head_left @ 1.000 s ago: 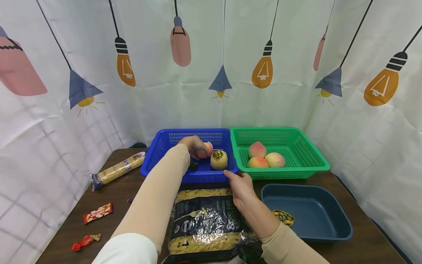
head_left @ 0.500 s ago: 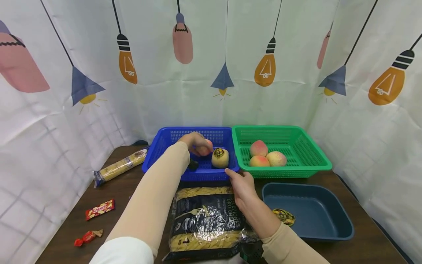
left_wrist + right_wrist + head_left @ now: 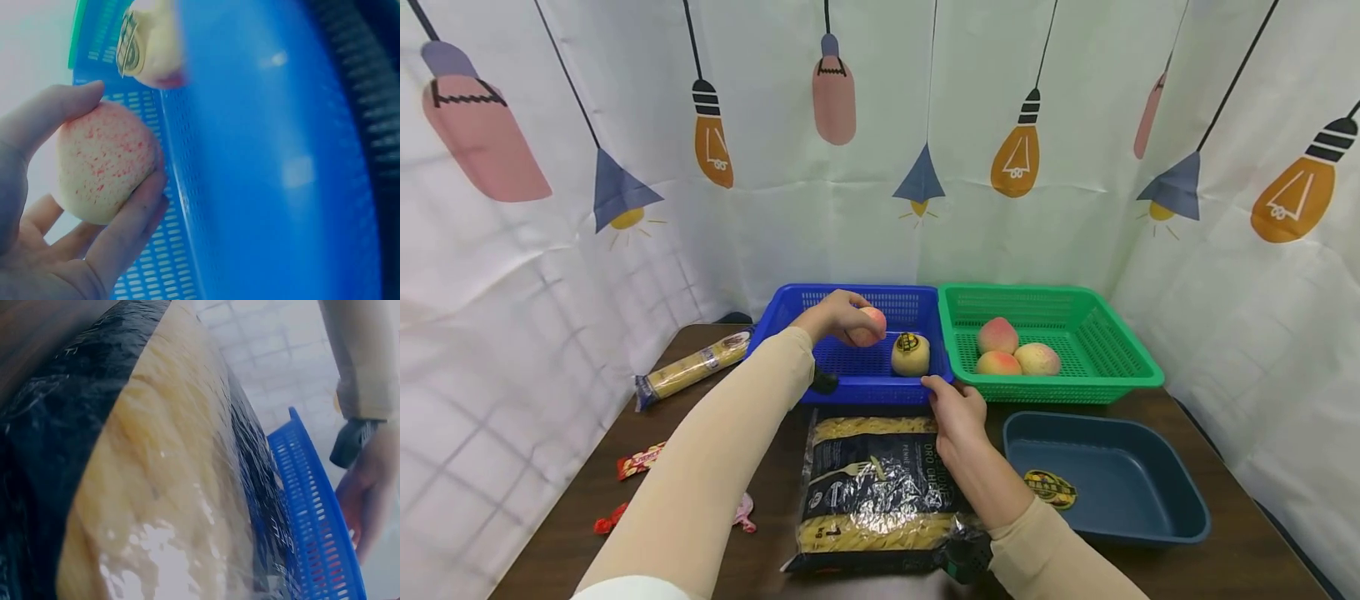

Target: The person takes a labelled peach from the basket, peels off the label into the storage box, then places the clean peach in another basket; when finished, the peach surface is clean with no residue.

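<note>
When the rectangular blue plastic mesh basket (image 3: 865,392) is taken as the dial's centre, twelve pointing away from the person, a red-and-yellow wrapped bar (image 3: 638,462) is seen at eight o'clock and a long yellow pasta packet with blue ends (image 3: 696,368) at nine. A round pink-and-cream peach (image 3: 103,162) is gripped between the thumb and curled fingers of the left hand (image 3: 833,315), over the basket's floor. At six, a large black-and-clear plastic penne bag (image 3: 880,492) is laid flat. A cream peach with a black-and-yellow label (image 3: 910,358) is set at the basket's three-o'clock end. The near rim is touched at four by the right hand (image 3: 958,417); whether its fingers are curled round it cannot be told. Three blushed peaches (image 3: 1024,357) are held in a green plastic mesh basket (image 3: 1075,386) at three; a dark blue tray (image 3: 1127,483) is placed at four.
</note>
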Demonstrator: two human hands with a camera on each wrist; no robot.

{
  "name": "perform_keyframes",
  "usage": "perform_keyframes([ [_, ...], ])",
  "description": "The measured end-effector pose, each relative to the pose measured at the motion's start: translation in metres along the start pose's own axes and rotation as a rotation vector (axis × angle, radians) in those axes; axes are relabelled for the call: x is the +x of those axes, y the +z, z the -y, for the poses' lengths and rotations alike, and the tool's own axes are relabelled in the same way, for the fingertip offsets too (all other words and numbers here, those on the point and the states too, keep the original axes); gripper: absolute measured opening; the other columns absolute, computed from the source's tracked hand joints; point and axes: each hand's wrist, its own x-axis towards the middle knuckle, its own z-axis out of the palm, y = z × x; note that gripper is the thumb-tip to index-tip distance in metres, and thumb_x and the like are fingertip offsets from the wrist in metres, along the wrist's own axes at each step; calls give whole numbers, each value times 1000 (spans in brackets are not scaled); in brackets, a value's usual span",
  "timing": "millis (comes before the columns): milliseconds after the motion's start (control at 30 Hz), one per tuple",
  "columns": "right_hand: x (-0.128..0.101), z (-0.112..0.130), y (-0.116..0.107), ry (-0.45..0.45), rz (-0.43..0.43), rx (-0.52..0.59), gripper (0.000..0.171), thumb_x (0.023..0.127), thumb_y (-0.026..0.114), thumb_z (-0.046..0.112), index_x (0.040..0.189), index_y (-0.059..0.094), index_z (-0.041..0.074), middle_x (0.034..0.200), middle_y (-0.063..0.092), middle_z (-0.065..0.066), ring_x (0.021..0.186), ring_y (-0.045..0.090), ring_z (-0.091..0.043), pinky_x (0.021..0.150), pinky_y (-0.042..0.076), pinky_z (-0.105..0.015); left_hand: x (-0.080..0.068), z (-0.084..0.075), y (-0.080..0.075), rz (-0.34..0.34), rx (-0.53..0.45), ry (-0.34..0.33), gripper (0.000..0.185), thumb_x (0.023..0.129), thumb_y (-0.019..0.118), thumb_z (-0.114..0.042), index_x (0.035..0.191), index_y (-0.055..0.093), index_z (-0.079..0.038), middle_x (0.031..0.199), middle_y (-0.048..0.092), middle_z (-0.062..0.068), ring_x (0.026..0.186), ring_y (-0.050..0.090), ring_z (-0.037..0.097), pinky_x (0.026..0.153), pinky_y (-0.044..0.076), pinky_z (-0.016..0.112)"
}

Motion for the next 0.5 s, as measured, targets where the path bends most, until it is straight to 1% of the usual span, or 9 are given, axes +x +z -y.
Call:
perform_keyframes([
  [133,1,-2,0,-5,-31,17,73,95,78,6,159,45,-7,168,42,-21,158,50,-33,129,47,-44,-12,5,2,-69,0,71,74,87,94,-24,153,65,-9,150,61,23,119,72,36,93,69,49],
  [233,0,-3,0,-9,-38,15,72,95,78,7,159,46,-7,167,43,-22,157,51,-33,128,47,-44,-23,8,4,-114,-26,121,70,86,96,-28,148,69,-13,148,62,21,119,71,34,85,69,42],
  [333,0,-3,0,-14,-34,9,72,95,79,7,158,47,-7,166,45,-21,156,52,-32,128,47,-44,-36,11,7,-155,-84,177,67,85,97,-31,145,71,-17,148,62,17,120,71,33,85,69,41],
  [400,-1,-3,-1,-13,-27,6,72,95,79,7,159,47,-7,167,45,-21,157,51,-32,128,47,-44,-47,12,10,-184,-127,216,65,86,97,-31,145,71,-20,149,61,15,121,71,33,87,69,43],
  [500,-2,-1,-1,-10,-13,-1,75,95,79,8,160,45,-7,169,43,-21,159,50,-33,129,46,-45,-67,13,15,-232,-157,282,64,88,96,-33,146,70,-27,147,60,10,121,70,33,89,68,47],
])
